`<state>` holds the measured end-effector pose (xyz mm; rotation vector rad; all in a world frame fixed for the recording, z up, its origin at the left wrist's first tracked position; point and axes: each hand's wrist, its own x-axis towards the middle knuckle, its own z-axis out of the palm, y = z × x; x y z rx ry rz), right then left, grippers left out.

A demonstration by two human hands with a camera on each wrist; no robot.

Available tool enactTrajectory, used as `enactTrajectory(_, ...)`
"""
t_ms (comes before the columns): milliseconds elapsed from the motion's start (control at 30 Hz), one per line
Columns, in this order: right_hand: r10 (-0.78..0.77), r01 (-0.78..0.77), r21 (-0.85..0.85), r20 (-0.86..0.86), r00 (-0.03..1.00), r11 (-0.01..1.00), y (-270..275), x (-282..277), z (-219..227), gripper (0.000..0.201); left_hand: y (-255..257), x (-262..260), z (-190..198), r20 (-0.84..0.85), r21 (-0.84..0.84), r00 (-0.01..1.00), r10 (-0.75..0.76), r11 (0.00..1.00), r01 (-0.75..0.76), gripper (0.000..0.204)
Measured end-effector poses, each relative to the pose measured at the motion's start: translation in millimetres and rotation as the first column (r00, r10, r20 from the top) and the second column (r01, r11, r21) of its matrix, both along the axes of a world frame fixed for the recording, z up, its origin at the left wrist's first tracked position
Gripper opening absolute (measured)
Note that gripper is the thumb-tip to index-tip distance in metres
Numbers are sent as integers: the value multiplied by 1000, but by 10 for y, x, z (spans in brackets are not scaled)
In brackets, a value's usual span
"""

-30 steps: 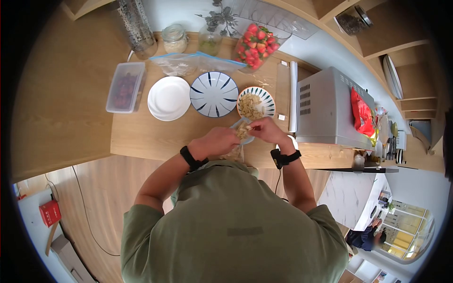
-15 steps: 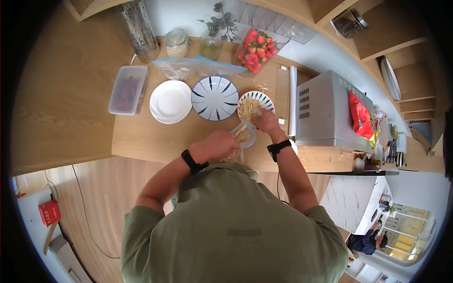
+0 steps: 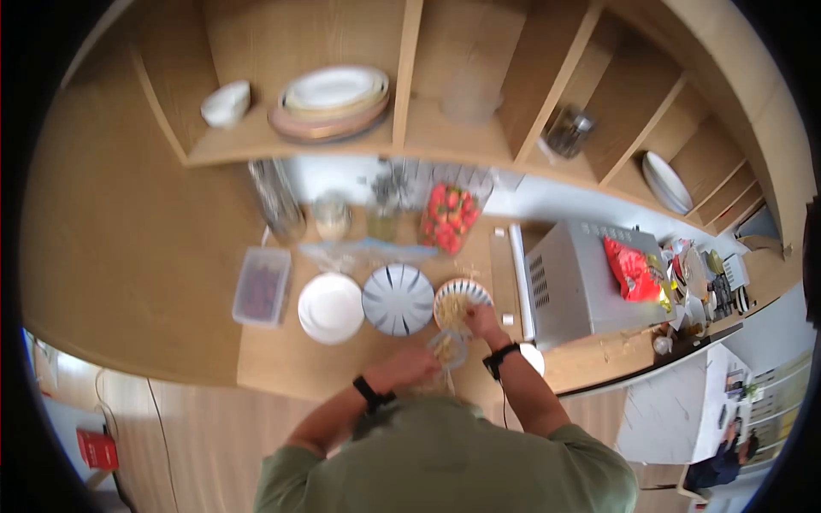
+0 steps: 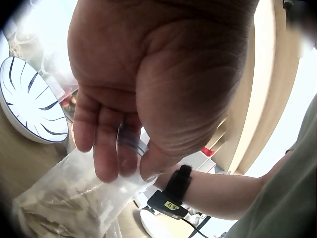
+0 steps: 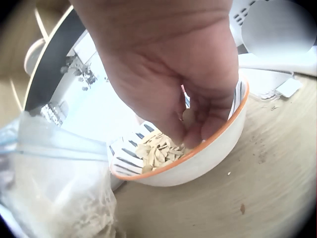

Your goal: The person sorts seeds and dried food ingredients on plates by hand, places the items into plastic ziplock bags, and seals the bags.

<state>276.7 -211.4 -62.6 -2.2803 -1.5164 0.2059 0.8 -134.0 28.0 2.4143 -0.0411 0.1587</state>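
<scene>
My left hand [image 3: 410, 366] pinches the rim of a clear zip bag [image 4: 74, 198] between thumb and fingers. Pale dried slices lie in the bag, whose mouth gapes toward the right hand. My right hand [image 5: 173, 79] reaches down into a striped bowl [image 5: 203, 166] with an orange rim. Its curled fingers and thumb come together among pale dried slices [image 5: 158, 151], with a pale piece showing between them; the fingertips are partly hidden. The bowl stands on the wooden counter [image 3: 282, 368], just beyond the bag.
A blue-lined plate [image 3: 398, 299] and white plates [image 3: 331, 308] stand left of the bowl, then a lidded plastic box [image 3: 262, 286]. Behind are zip bags [image 3: 368, 253], a jar [image 3: 332, 218] and strawberries [image 3: 451, 218]. A microwave [image 3: 564, 282] stands right; shelves [image 3: 342, 145] hang above.
My right hand has gone from the bag's mouth to the bowl and dipped into the slices. My left hand has kept hold of the bag. The head view has tilted up, showing more shelves.
</scene>
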Motion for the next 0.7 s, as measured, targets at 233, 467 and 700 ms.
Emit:
enactTrajectory(233, -171, 216, 45, -466, 868, 975, -150, 74, 46, 14, 9, 61, 112, -142, -51, 988, -66, 997, 59, 15)
enactTrajectory(467, 61, 121, 158, -819, 571, 980, -314, -157, 473, 10, 3, 69, 194, -121, -65, 991, -61, 996, 53, 17)
enactTrajectory(700, 424, -480, -17, -442, 790, 877, -215, -597, 826, 12, 36, 102, 90, -171, 101, 983, -62, 992, 80, 18)
